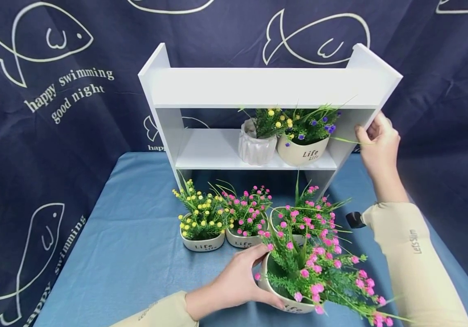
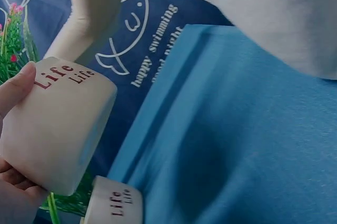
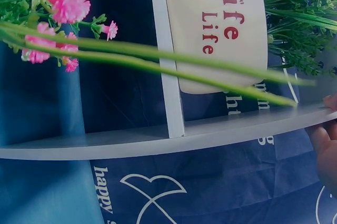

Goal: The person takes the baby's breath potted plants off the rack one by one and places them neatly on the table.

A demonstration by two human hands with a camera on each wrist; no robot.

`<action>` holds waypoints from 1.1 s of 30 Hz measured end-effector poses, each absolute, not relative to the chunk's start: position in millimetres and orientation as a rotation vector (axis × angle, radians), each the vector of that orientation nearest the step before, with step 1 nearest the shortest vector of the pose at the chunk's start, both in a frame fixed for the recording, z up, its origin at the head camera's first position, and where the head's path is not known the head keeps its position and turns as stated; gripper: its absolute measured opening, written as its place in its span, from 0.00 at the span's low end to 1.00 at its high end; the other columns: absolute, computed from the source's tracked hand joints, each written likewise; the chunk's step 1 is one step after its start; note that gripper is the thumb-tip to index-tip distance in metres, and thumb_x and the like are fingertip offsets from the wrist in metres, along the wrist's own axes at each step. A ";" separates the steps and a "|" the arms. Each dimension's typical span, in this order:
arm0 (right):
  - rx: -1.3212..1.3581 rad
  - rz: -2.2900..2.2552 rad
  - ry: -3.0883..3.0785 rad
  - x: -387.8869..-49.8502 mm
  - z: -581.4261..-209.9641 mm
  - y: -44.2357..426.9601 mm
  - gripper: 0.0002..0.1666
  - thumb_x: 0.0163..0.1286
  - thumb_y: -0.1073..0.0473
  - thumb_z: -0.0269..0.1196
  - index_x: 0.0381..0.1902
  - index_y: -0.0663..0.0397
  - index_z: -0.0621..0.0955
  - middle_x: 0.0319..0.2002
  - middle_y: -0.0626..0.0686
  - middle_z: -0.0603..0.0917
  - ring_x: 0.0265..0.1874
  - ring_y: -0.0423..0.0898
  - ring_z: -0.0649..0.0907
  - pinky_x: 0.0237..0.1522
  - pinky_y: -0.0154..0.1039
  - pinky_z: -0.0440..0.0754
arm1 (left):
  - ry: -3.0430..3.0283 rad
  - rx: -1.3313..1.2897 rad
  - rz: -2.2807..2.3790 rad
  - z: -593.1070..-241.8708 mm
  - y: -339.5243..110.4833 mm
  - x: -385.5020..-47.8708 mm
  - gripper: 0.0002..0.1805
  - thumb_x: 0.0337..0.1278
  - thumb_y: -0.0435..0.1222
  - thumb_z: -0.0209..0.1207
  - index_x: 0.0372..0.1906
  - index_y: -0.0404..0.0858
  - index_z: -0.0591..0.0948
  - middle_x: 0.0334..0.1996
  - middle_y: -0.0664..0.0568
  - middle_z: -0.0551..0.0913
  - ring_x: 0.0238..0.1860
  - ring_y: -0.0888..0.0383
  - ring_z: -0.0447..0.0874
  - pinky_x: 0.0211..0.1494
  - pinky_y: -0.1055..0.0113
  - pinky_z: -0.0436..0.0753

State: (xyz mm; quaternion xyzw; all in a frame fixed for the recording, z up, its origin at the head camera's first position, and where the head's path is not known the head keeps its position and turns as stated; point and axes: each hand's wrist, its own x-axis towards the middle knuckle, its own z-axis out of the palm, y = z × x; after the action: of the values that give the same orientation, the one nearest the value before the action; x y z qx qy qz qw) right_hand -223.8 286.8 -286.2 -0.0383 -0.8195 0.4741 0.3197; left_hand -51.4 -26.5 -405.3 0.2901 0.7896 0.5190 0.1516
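My left hand [image 1: 240, 279] grips the side of a cream pot [image 1: 287, 303] with pink flowers, at the front of the table in the head view. The left wrist view shows the thumb and curled fingers of that hand [image 2: 18, 145] around the pot [image 2: 58, 124]. My right hand [image 1: 381, 141] holds the right side panel of the white shelf [image 1: 258, 86], thumb on its front edge. In the right wrist view part of that hand [image 3: 325, 150] is at the panel's edge [image 3: 221, 135].
On the middle shelf board [image 1: 213, 147] stand a white ribbed pot [image 1: 257, 146] and a cream pot [image 1: 303, 152]. Before the shelf are a yellow-flowered pot [image 1: 203, 244] and two pink-flowered pots, one at the left [image 1: 244, 240], one behind the held pot.
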 end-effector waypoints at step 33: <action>-0.084 1.276 -2.121 -224.6 -286.6 286.7 0.21 0.65 0.71 0.57 0.56 0.57 0.80 0.51 0.51 0.85 0.43 0.26 0.82 0.45 0.19 0.79 | 2.463 0.918 1.201 -441.1 -6.8 -79.6 0.54 0.30 0.53 0.78 0.70 0.41 0.68 0.63 0.52 0.76 0.62 0.59 0.75 0.66 0.67 0.75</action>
State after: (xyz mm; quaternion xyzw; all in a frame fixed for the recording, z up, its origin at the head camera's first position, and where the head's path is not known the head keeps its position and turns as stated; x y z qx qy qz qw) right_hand -224.6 286.7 -286.6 -0.0319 -0.8096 0.4871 0.3261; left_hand -79.6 -6.8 -441.1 0.3151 0.8455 0.4123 0.1256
